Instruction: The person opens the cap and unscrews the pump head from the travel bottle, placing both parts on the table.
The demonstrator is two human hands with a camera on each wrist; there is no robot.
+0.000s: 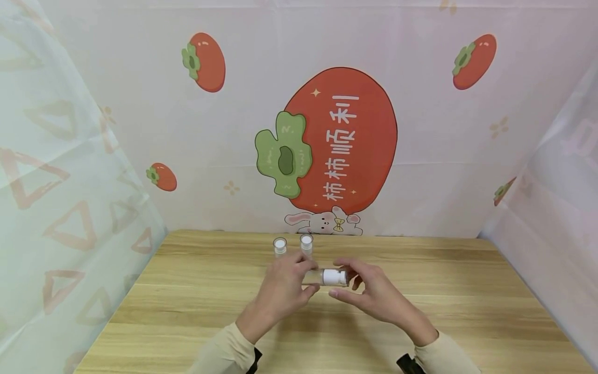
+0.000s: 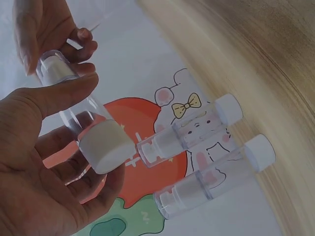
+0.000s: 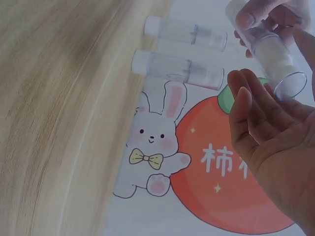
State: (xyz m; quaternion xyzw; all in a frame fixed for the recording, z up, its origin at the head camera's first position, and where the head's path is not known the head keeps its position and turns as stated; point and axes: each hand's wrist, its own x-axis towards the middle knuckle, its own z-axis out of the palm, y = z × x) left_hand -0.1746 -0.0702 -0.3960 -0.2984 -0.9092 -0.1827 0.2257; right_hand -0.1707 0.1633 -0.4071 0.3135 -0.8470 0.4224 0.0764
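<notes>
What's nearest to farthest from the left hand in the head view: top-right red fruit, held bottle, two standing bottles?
1. Held bottle: in the left hand.
2. Left standing bottle, right standing bottle: beyond it, too close to call.
3. Top-right red fruit: up on the backdrop.

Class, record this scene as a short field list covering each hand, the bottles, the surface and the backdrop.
Left hand: grips a clear bottle sideways
Held bottle's direction: clear-capped end toward the right hand
Right hand: beside that end, fingers loosely bent; contact unclear
Other bottles: two, upright behind the left hand; the left one and right one in the head view
Their bottoms: white, seen in the wrist views
Surface: wood-grain table
Backdrop: pale cloth with red fruit, rabbit and writing
</notes>
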